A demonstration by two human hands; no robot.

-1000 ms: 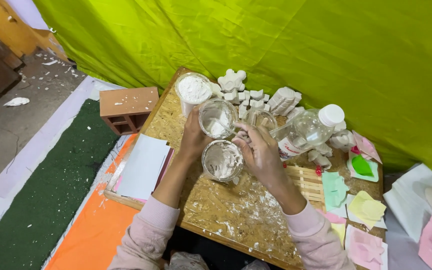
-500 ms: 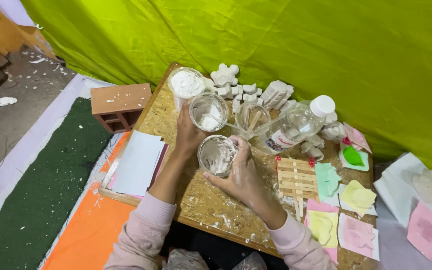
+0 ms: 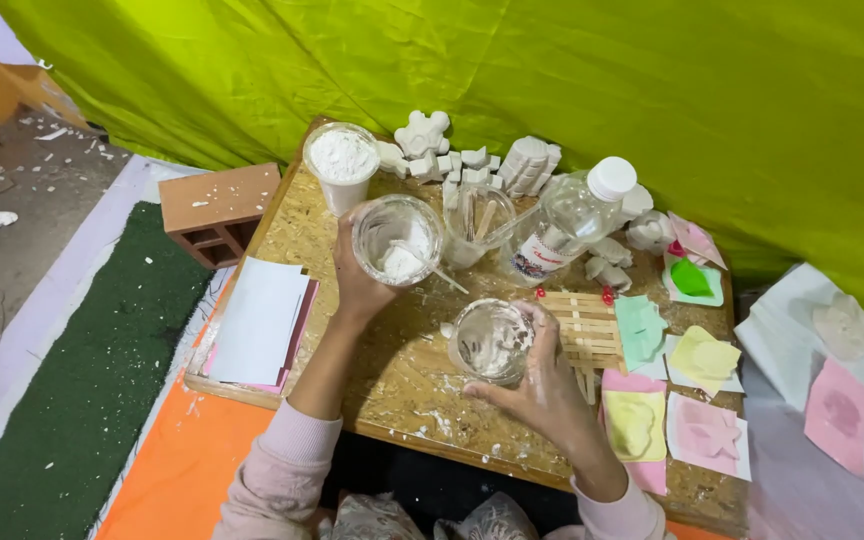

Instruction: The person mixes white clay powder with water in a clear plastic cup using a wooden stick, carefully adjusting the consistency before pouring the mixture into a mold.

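A clear cup was gripped by the left hand; a second cup was clasped in the right hand.

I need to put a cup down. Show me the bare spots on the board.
Bare: the board's near strip between the left forearm and the right hand, and the left edge beside the paper stack. Crowded: the back row around the powder cup and bottle.
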